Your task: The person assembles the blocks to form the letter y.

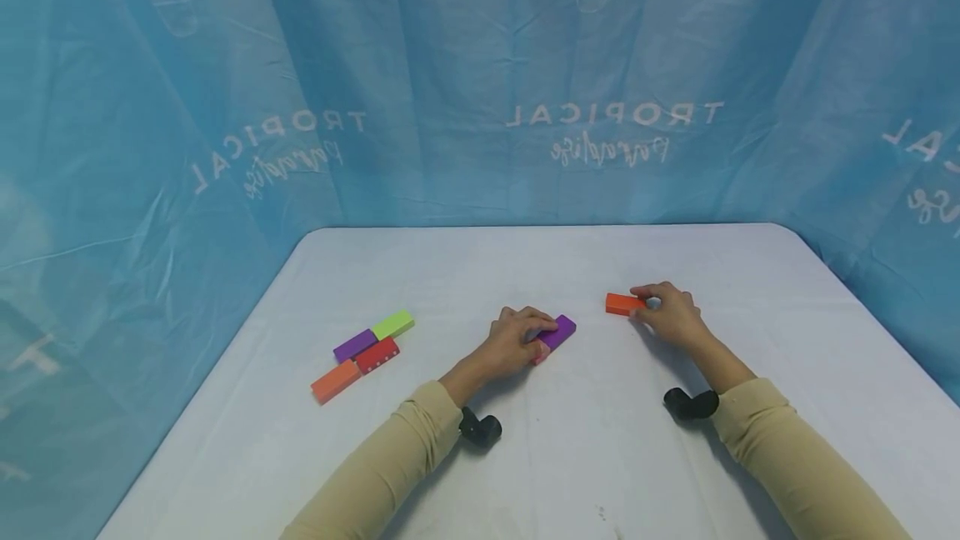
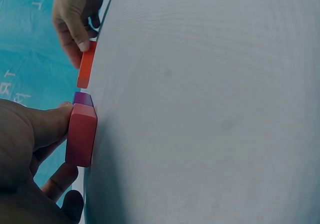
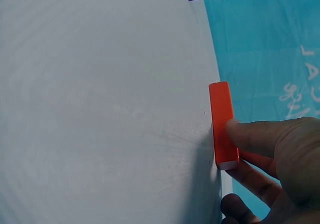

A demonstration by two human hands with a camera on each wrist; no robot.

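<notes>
Near the table's middle, my left hand (image 1: 512, 342) pinches a pink block (image 2: 81, 135) between thumb and fingers. A purple block (image 1: 558, 332) adjoins its far end, with my fingertips beside it; the hand hides much of the pink block in the head view. Over to the right, my right hand (image 1: 672, 317) grips an orange block (image 1: 622, 304) by its right end, thumb on the near side and fingers behind. In the right wrist view the orange block (image 3: 222, 124) lies along the thumb. A gap separates the orange block from the purple one.
At the left of the white table (image 1: 450, 457) lie several blocks touching each other: a purple block (image 1: 356, 346), a lime green block (image 1: 393, 324), a red block with white dots (image 1: 377, 354) and an orange-red block (image 1: 335, 381). A blue printed curtain (image 1: 465, 65) surrounds the table's back and sides.
</notes>
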